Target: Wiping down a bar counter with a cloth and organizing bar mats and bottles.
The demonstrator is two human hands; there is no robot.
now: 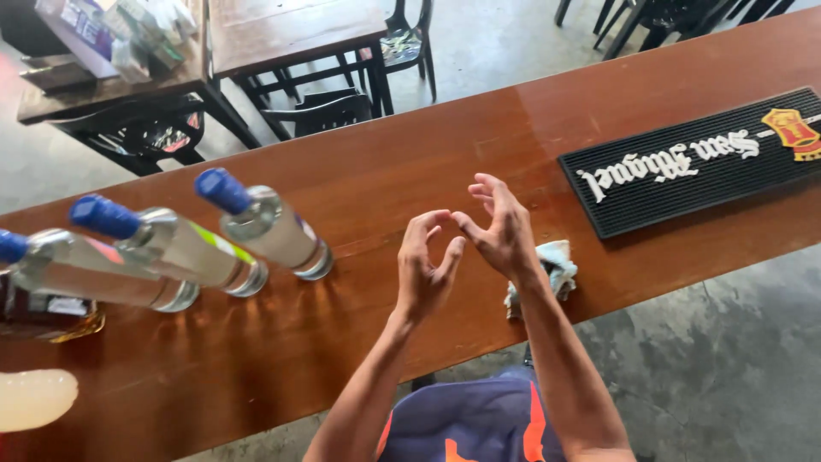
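Note:
My left hand [425, 269] and my right hand [502, 228] are raised together above a long brown wooden counter [410, 162]. Their fingertips touch or nearly touch, and the fingers are curled; neither holds anything. A crumpled white cloth [556, 267] lies on the counter just right of my right wrist. Three clear glass bottles with blue caps stand to the left: the nearest bottle [267, 224], a second bottle [175, 246] and a third bottle [81, 272].
A black rubber bar mat [697, 162] lies on the counter at the right. A pale rounded object [34, 398] sits at the lower left edge. Beyond the counter stand wooden tables [286, 26] and black chairs [321, 109] on a concrete floor.

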